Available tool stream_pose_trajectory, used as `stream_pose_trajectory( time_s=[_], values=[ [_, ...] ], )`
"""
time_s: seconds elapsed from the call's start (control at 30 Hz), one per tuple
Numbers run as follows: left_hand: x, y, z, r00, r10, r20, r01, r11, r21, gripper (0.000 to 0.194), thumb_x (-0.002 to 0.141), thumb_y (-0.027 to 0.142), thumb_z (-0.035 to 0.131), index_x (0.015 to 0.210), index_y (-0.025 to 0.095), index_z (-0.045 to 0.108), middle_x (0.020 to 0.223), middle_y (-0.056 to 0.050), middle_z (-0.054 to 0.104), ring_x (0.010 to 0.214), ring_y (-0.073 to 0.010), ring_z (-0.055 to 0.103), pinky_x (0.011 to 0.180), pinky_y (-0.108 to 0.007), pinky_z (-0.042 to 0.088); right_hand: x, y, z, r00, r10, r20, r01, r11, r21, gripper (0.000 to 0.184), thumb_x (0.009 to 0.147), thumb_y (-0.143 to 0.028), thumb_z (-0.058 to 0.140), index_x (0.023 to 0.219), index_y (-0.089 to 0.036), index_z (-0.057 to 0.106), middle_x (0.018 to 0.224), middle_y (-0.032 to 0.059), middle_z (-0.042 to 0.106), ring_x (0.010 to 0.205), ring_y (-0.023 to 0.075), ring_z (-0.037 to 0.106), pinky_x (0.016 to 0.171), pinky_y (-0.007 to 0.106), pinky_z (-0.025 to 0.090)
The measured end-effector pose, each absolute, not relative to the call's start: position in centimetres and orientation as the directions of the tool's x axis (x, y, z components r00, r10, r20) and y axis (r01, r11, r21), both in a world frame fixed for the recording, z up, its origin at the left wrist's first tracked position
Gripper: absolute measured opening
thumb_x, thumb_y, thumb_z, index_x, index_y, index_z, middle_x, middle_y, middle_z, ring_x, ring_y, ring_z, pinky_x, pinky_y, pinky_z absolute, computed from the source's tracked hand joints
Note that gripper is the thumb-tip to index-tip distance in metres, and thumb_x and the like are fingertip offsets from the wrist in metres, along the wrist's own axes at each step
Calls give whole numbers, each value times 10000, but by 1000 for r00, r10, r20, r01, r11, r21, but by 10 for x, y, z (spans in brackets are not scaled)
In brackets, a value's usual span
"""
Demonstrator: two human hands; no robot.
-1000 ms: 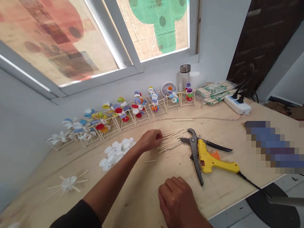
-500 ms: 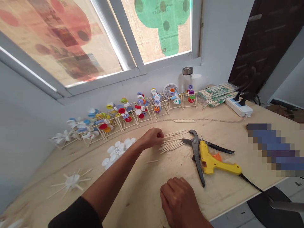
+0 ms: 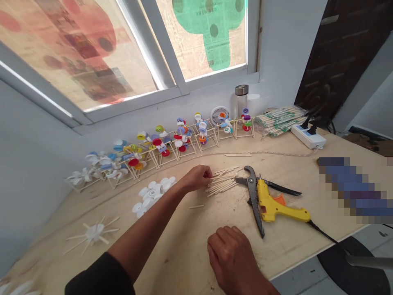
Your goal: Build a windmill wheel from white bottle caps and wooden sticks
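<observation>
My left hand (image 3: 197,178) reaches across to the left end of a loose pile of short wooden sticks (image 3: 223,184), its fingers pinched on a stick at the pile's edge. The fingertips are partly hidden. My right hand (image 3: 231,256) rests on the table nearer to me, curled into a fist with its back up; the inside of the fist is hidden. A single short stick (image 3: 196,207) lies apart, below the left hand. Dark-handled cutting pliers (image 3: 252,192) touch the pile's right end, beside a yellow glue gun (image 3: 273,207).
White bottle caps (image 3: 152,194) are grouped behind my left forearm. A white hub with radiating sticks (image 3: 94,233) lies at left. Stick frames with coloured cap wheels (image 3: 159,147) line the wall. Bagged sticks (image 3: 279,121) and a power strip (image 3: 308,136) sit at back right.
The view has shifted very slightly. Both hands stay in nearly the same place, and no object has visibly moved.
</observation>
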State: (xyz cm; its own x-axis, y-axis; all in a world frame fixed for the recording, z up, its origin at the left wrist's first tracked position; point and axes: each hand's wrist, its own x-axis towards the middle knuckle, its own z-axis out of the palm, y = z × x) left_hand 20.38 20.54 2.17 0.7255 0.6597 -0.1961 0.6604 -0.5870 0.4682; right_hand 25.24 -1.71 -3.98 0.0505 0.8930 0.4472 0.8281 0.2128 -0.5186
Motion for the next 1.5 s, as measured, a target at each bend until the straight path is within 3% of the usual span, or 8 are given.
stream_pose_trajectory(
  time_s=[0.3, 0.47, 0.57, 0.7, 0.77, 1.13, 1.37, 1.5],
  values=[
    [195, 192, 17, 701, 706, -106, 663, -588, 463, 107, 650, 120, 515, 687, 173, 600, 603, 26, 601, 587, -125, 539, 547, -222, 370, 256, -17, -26, 114, 895, 432, 763, 199, -614, 186, 868, -133, 410, 738, -207, 520, 682, 0, 557, 651, 157, 481, 617, 284, 283],
    [192, 189, 10, 685, 725, -76, 665, -579, 472, 131, 648, 114, 519, 699, 169, 627, 598, 20, 610, 593, -131, 551, 548, -223, 370, 286, -9, 3, 141, 859, 492, 779, 210, -590, 185, 895, -174, 413, 834, -192, 586, 731, 18, 602, 702, 158, 529, 657, 276, 327],
    [191, 190, 6, 679, 731, -63, 661, -572, 486, 130, 651, 121, 533, 704, 172, 640, 603, 19, 619, 605, -133, 563, 551, -220, 373, 319, 4, 27, 157, 865, 477, 869, 108, -483, 194, 902, -214, 428, 841, -189, 611, 751, 26, 621, 726, 164, 547, 684, 276, 347],
    [187, 192, 1, 663, 747, -41, 657, -555, 509, 124, 668, 142, 541, 720, 174, 649, 620, 11, 631, 625, -141, 577, 554, -222, 376, 354, 35, 51, 125, 967, 223, 981, -87, -173, 221, 905, -237, 427, 870, -206, 643, 857, 43, 664, 825, 186, 575, 710, 283, 354],
    [186, 192, -1, 654, 756, -33, 657, -545, 521, 118, 676, 154, 546, 728, 174, 649, 622, 8, 631, 635, -145, 582, 555, -224, 377, 362, 52, 54, 105, 985, 138, 991, -92, -99, 213, 891, -225, 448, 860, -204, 657, 879, 51, 678, 862, 193, 584, 727, 284, 357],
    [183, 193, -5, 653, 757, -31, 638, -527, 562, 103, 678, 151, 560, 736, 184, 639, 630, 13, 630, 670, -151, 594, 554, -221, 387, 355, 103, 41, -5, 993, -119, 996, 15, 84, 194, 881, -176, 480, 914, -173, 671, 973, 101, 686, 978, 228, 597, 810, 319, 408],
    [182, 192, -6, 664, 748, -22, 626, -538, 565, 106, 685, 152, 554, 737, 188, 638, 647, 8, 637, 670, -150, 589, 566, -223, 390, 357, 111, 42, -51, 972, -230, 981, 92, 173, 271, 901, -349, 540, 1081, -151, 582, 1079, 59, 611, 926, 173, 607, 818, 391, 502],
    [182, 191, -7, 672, 740, -16, 620, -551, 559, 107, 688, 152, 555, 743, 191, 639, 666, 4, 645, 675, -153, 591, 576, -226, 392, 357, 113, 41, -98, 970, -221, 971, 142, 192, 191, 928, -222, 461, 979, -147, 629, 972, 87, 672, 930, 203, 620, 821, 367, 454]
  ],
)
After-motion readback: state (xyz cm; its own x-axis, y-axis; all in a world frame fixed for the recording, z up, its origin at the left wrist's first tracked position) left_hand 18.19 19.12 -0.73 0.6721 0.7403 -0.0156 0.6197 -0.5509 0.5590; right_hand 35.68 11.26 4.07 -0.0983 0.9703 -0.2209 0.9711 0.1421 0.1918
